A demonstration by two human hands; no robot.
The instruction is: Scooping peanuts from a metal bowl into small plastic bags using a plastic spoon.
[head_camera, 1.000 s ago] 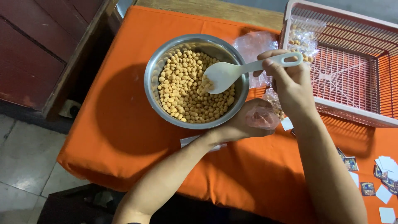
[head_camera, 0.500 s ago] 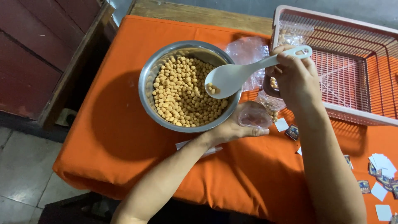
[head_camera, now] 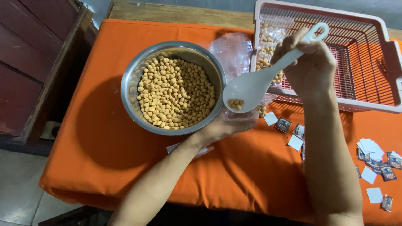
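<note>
While the right hand (head_camera: 312,62) grips the white spoon (head_camera: 255,86) just right of the steel bowl (head_camera: 171,88), the left hand (head_camera: 220,127) clasps a clear bag (head_camera: 240,116) directly beneath the spoon.

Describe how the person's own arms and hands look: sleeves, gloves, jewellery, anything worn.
Both arms are bare along all of their visible length: no sleeves show in the head view. The left hand and the right hand wear no gloves. No watch, bracelet or ring shows on the visible sides of wrists and fingers. The left hand's fingers are partly hidden, so a ring there cannot be ruled out.
</note>
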